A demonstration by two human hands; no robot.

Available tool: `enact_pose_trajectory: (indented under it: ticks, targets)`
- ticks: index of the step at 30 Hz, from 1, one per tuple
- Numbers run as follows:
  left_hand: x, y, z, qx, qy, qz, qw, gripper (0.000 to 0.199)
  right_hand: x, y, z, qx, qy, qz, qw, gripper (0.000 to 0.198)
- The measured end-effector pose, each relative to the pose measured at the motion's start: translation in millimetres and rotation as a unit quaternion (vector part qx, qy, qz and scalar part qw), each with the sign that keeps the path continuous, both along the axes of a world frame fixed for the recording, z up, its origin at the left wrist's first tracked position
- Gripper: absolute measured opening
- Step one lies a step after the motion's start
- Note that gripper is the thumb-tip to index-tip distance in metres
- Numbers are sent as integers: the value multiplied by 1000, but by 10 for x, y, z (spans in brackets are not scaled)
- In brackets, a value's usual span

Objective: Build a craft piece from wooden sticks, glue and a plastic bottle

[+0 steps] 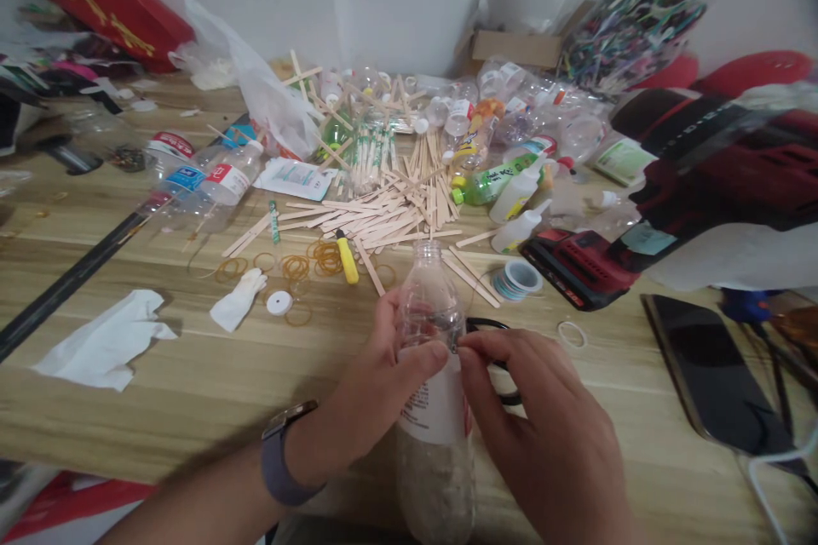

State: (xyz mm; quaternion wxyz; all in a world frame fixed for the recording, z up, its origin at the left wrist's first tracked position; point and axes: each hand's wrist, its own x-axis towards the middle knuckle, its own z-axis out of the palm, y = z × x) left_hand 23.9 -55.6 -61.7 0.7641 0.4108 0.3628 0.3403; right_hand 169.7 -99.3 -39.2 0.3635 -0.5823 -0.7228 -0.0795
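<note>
A clear plastic bottle (435,468) with no cap and a white printed label (429,409) stands upright in front of me. My left hand (389,366) is wrapped round its upper half, thumb across the front. The thumb and forefinger of my right hand (537,417) pinch together against the bottle's right side, just above the label. Something small and dark shows at those fingertips, too small to name. Behind the right hand lies a black loop (511,398), mostly hidden by the hand.
Wooden sticks (396,213), rubber bands (295,268), a yellow-handled tool (347,260) and a tape roll (516,279) lie beyond the bottle. A red-black power tool (677,187) and a phone (716,375) are at right. Joined bottles on a black pole (70,281) lie at left.
</note>
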Motion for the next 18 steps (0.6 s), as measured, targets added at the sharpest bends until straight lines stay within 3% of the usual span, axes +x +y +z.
enact_pose_trajectory:
  ticks: [7, 14, 18]
  targets:
    - [-16, 1, 8, 31, 2, -8, 999, 55, 5, -5, -11, 40, -17, 29, 999, 10]
    - [-6, -14, 39, 2, -2, 0, 1000, 60, 35, -8, 54, -32, 17, -1, 999, 16]
    - [1, -7, 11, -8, -25, -7, 1000, 59, 29, 9, 53, -38, 51, -1, 998, 17]
